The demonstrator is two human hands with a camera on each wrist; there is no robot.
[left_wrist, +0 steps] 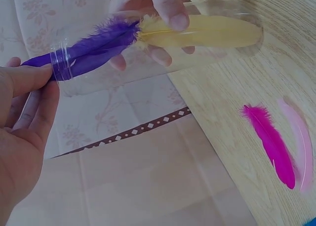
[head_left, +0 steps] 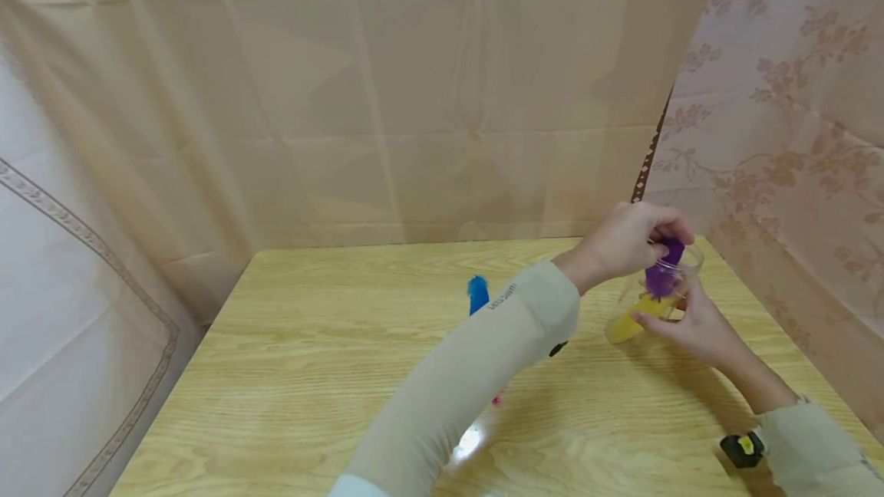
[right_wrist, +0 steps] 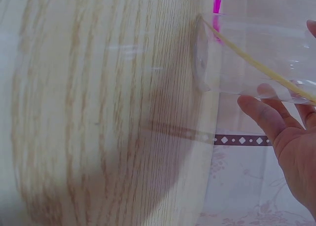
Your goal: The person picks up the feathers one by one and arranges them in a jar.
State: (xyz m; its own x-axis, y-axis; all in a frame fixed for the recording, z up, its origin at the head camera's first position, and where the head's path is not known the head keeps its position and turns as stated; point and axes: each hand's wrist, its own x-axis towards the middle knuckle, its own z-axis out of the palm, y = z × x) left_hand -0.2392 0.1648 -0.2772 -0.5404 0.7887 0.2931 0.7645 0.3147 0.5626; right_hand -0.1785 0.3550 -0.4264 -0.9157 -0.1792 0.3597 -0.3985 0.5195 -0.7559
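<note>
A clear jar [head_left: 627, 296] stands at the right of the table, its round mouth upward. My right hand [head_left: 700, 324] holds it around the side, thumb and fingers on opposite sides. Inside lies a yellow feather [left_wrist: 222, 31], slanting along the wall down to the base. My left hand [head_left: 621, 244] is at the mouth, its thumb and fingertips pinching the end of a purple feather [left_wrist: 98, 51]. Most of that feather is inside the jar, its fluffy end against the yellow feather's fluffy end in the left wrist view.
On the table lie a magenta feather [left_wrist: 271, 147] and a light pink feather [left_wrist: 300, 142] side by side. A blue feather [head_left: 478, 294] lies behind my left forearm, partly hidden by the sleeve [head_left: 470, 374]. Curtains [head_left: 428, 98] hang behind the table and at both sides.
</note>
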